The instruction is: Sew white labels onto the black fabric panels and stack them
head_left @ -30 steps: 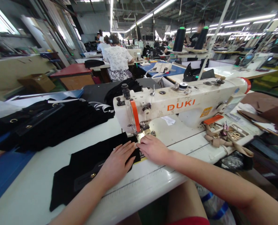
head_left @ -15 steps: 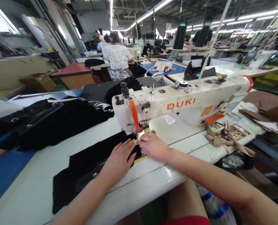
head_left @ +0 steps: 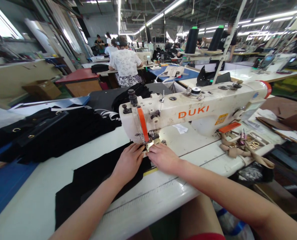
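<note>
A black fabric piece (head_left: pixel 88 176) with a stepped edge lies on the white sewing machine bed, its right end under the needle area. My left hand (head_left: pixel 128 163) presses on this fabric just left of the presser foot, its thumb and fingers drawn together at the edge. Close beside it, my right hand (head_left: pixel 163 158) has its fingers curled and bunched at the fabric's right end. The two hands' fingertips nearly meet in front of the foot. Over them stands the white sewing machine (head_left: pixel 195 106) with its lamp lit. Fingers hide the needle point and the stitched edge.
Black pieces with metal eyelets (head_left: pixel 50 133) are piled at the left. On the right, tan straps (head_left: pixel 235 150) lie beside a tray with scissors (head_left: pixel 253 144). Black thread cones (head_left: pixel 192 40) stand behind the machine. A person in a patterned white top (head_left: pixel 125 63) sits farther back.
My left hand has slid forward toward the presser foot, its fingers drawn closer together. My left forearm now covers the gold eyelet on the fabric. My right hand has hardly moved.
</note>
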Demonstrator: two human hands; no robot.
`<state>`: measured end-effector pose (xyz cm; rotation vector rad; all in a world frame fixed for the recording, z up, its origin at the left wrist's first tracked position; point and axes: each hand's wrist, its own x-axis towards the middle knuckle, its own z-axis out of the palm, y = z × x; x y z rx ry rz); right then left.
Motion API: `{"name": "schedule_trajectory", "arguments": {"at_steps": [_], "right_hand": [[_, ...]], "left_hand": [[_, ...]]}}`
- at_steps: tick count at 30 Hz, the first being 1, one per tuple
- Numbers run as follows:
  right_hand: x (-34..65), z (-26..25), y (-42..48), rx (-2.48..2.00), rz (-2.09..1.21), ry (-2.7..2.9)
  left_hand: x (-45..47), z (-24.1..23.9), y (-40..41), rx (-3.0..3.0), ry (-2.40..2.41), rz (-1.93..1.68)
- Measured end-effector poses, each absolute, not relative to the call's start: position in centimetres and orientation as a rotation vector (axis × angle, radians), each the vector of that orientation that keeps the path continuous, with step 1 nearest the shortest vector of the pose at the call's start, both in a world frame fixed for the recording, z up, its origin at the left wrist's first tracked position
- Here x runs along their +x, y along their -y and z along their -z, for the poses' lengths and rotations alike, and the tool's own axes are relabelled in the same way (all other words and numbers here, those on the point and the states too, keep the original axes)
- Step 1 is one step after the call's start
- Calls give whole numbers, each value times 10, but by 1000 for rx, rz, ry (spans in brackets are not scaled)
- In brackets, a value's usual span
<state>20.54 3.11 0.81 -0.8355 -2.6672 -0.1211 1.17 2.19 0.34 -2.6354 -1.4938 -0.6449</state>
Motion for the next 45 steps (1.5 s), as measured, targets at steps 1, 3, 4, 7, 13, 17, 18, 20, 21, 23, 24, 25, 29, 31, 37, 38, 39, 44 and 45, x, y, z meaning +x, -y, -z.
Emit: {"name": "schedule_trajectory", "arguments": {"at_steps": [1, 3, 4, 7, 13, 17, 18, 20, 21, 23, 24, 25, 29, 31, 37, 38, 39, 44, 45], "right_hand": [[205, -8, -31, -833, 123, 2666], [205, -7, -31, -832, 129, 2664], [205, -7, -31, -835, 132, 2661], [206, -5, -32, -853, 138, 2652], [205, -8, -34, -900, 95, 2678], [205, -10, -34, -930, 100, 2680], [204, -10, -34, -929, 105, 2679], [205, -10, -34, -925, 114, 2682], [205, -10, -34, -925, 114, 2685], [205, -10, -34, -930, 110, 2692], [205, -9, -34, -933, 107, 2696], [205, -9, -34, -935, 103, 2698], [205, -8, -35, -932, 88, 2691], [205, -7, -35, -935, 73, 2690], [204, -7, -35, -945, 55, 2675], [204, -7, -36, -948, 52, 2674], [204, -7, -36, -951, 51, 2671], [204, -4, -36, -936, 61, 2663], [205, -3, -36, -926, 63, 2660]], "left_hand": [[11, 0, -22, -2629, 1500, 638], [10, 4, -23, -2637, 1510, 620], [10, 5, -23, -2647, 1510, 615], [11, 3, -26, -2680, 1510, 636], [14, -3, -32, -2711, 1470, 646], [15, -10, -33, -2695, 1456, 586], [15, -12, -32, -2673, 1458, 573], [15, -15, -27, -2603, 1473, 556], [15, -15, -24, -2564, 1479, 553], [14, -13, -15, -2532, 1458, 540], [14, -11, -11, -2545, 1431, 532], [13, -8, -7, -2571, 1402, 523], [10, 1, 0, -2671, 1364, 504], [10, 3, 0, -2689, 1381, 505], [10, 2, -4, -2693, 1426, 494], [11, 2, -4, -2691, 1431, 488], [11, 3, -4, -2689, 1436, 480], [11, 3, -4, -2693, 1451, 468], [11, 2, -4, -2694, 1445, 465]]}}
